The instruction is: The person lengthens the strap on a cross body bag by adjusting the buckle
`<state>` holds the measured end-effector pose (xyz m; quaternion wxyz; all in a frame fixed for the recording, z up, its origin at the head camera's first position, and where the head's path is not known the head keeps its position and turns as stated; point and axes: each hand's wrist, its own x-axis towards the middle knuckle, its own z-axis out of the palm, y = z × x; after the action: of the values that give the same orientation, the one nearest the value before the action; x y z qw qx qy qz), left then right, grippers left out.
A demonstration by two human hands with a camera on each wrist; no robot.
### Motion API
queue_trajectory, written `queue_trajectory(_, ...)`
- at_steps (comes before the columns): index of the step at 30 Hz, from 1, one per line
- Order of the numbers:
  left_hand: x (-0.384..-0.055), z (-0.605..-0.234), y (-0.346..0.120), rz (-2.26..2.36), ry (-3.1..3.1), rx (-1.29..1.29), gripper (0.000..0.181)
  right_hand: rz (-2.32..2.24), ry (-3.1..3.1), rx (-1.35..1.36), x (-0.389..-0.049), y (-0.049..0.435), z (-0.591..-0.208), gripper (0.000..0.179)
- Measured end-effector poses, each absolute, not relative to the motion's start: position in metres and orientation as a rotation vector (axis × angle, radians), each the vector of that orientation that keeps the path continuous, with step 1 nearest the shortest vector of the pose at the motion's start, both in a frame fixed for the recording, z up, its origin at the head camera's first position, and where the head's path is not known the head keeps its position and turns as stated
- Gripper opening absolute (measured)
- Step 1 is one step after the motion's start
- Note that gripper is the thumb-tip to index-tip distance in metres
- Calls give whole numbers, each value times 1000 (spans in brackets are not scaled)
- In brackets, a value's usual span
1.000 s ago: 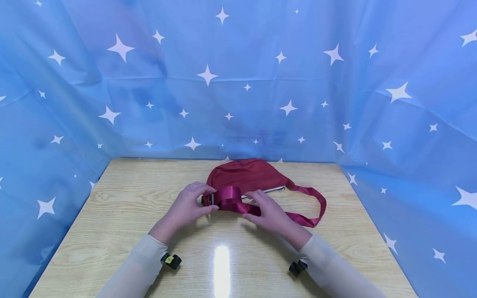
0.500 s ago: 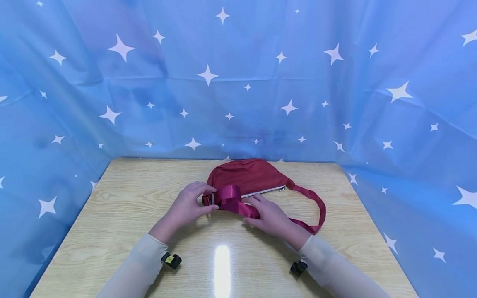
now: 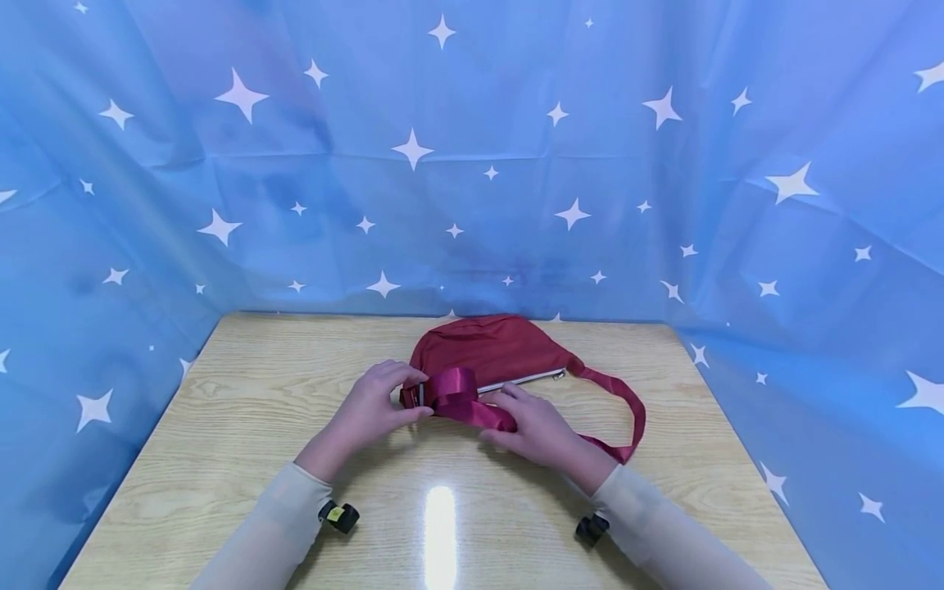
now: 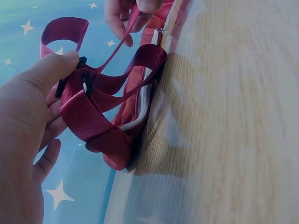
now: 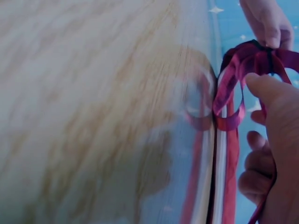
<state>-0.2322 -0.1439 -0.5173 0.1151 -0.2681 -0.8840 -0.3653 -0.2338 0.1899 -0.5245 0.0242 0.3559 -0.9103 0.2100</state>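
Observation:
A dark red waist bag [image 3: 487, 348] lies at the back of the table, its silver zipper [image 3: 522, 379] facing the front. My left hand [image 3: 376, 401] pinches the black strap buckle [image 4: 87, 80] between thumb and fingers at the bag's left end. From the buckle, the shiny red strap [image 3: 453, 389] rises in a loop and runs to the right. My right hand [image 3: 534, 426] grips this strap, thumb and fingers curled round it, in front of the zipper. More strap curves beyond the right hand to the bag's right corner. Part of the buckle is hidden by the left fingers.
The wooden table [image 3: 243, 442] ends at the back against a blue curtain [image 3: 332, 188] with white stars, which also hangs at both sides. A black wrist camera [image 3: 339, 516] sits on the left sleeve, another wrist camera [image 3: 592, 529] on the right.
The right hand has closed more tightly on the strap, and the strap behind it has been drawn in, shrinking the loop at the right. The left hand stays at the buckle.

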Motion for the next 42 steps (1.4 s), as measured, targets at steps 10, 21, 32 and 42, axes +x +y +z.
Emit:
queue_trajectory(10, -230, -514, -144, -1065, -2617, -766, 49, 709, -2835, 1083, -233, 196, -522, 51)
queue_trajectory(21, -231, -515, -143, -1066, -2604, -809, 49, 750, -2844, 1117, -237, 212, -525, 49)
queue_trajectory(32, -234, -517, -144, -1057, -2607, -789, 41, 727, -2836, 1124, -245, 240, -530, 45)
queue_trajectory(42, -234, -516, -144, -1093, -2621, -761, 44, 684, -2951, 1009, -244, 228, -524, 66)
